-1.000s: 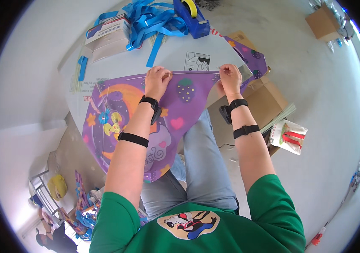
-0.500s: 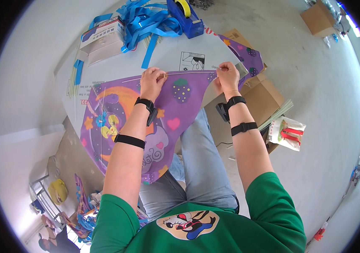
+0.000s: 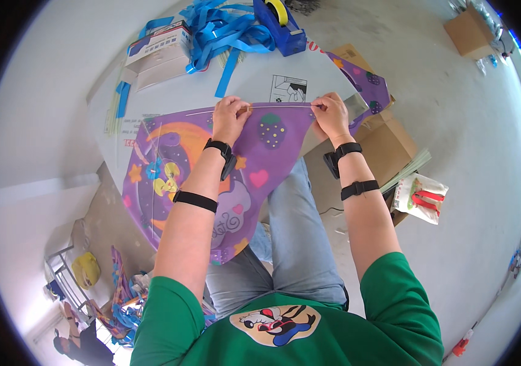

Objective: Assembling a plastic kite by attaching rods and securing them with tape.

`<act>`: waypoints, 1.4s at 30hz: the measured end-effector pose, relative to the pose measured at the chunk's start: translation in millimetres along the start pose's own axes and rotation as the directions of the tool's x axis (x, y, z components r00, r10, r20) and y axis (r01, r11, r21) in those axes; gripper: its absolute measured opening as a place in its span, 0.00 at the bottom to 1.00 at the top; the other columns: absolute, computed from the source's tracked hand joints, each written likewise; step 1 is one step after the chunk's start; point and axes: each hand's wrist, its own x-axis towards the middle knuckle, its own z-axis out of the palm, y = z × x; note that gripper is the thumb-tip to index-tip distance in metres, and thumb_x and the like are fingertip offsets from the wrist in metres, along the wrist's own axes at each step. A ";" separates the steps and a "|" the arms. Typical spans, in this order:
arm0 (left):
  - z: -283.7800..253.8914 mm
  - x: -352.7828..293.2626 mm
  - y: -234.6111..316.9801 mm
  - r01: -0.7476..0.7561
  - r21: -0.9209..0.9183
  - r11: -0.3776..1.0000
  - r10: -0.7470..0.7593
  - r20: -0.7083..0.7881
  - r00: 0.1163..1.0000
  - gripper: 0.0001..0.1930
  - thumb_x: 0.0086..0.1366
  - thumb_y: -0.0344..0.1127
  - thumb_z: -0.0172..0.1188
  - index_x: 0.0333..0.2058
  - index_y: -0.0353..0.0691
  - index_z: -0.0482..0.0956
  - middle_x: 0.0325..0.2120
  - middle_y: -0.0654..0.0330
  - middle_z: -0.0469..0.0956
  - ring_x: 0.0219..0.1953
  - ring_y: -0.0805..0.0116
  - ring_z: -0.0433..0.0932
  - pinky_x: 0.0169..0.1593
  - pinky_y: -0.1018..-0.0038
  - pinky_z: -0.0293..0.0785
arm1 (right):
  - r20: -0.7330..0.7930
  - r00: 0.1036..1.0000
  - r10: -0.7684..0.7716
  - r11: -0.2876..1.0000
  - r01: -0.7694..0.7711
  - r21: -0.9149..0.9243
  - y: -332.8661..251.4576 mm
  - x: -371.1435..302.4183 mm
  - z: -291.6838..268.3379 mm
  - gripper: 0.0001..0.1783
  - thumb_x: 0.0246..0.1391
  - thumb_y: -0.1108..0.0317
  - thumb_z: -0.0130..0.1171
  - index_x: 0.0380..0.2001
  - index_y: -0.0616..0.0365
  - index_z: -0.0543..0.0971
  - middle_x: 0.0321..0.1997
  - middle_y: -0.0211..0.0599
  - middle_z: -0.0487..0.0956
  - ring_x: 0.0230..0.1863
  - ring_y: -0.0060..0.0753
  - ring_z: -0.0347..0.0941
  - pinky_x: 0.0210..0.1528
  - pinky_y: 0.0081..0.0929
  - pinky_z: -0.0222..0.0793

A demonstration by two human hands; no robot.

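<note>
A purple printed kite sail [image 3: 282, 155] with a moon, hearts and berries lies over the table's near edge and hangs toward my legs. Along its far edge runs a thin white rod [image 3: 282, 106]. My left hand [image 3: 230, 120] is closed in a pinch on the rod and the edge beneath it, near the middle. Farther right, my right hand [image 3: 332, 116] pinches the rod's end at the sail's corner. Another thin rod [image 3: 154, 180] crosses the left part of the sail. Both sets of fingertips partly hide what they hold.
Beyond the sail are tangled blue ribbon [image 3: 224, 33], an open white box [image 3: 161, 55] and a blue tape dispenser [image 3: 282, 27]. Cardboard boxes [image 3: 388, 149] and a white bag [image 3: 419, 198] stand at right. Another person [image 3: 83, 341] is at lower left.
The sail's right corner is no longer stretched past my right hand; the rod's end now shows at its fingertips. The whole view has shifted slightly, with both hands staying at the far edge.
</note>
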 end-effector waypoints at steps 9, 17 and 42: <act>-1.1 1.1 -1.1 0.004 -0.003 1.000 -0.004 0.015 1.000 0.10 0.48 0.34 0.67 0.32 0.49 0.80 0.39 0.63 0.73 0.46 0.59 0.70 0.49 0.66 0.67 | -0.026 0.999 -0.042 0.999 0.043 0.007 1.5 -0.3 2.0 0.03 0.40 0.73 0.58 0.21 0.54 0.80 0.29 0.33 0.73 0.31 0.36 0.72 0.35 0.27 0.69; -4.6 1.1 -0.9 -0.001 0.005 1.000 0.000 0.013 1.000 0.10 0.48 0.34 0.67 0.32 0.48 0.80 0.39 0.62 0.73 0.46 0.59 0.70 0.49 0.66 0.67 | -0.037 0.995 -0.097 0.995 0.097 0.002 4.0 0.5 5.4 0.04 0.40 0.74 0.56 0.20 0.55 0.80 0.29 0.34 0.73 0.32 0.38 0.72 0.36 0.29 0.69; -5.6 2.6 0.8 -0.018 0.012 1.000 0.018 0.030 0.999 0.08 0.49 0.32 0.65 0.31 0.45 0.80 0.39 0.62 0.74 0.46 0.59 0.70 0.49 0.65 0.66 | -0.067 0.988 -0.138 0.990 0.135 -0.040 5.8 -0.7 5.6 0.03 0.41 0.75 0.57 0.20 0.56 0.79 0.29 0.33 0.73 0.29 0.37 0.72 0.32 0.28 0.68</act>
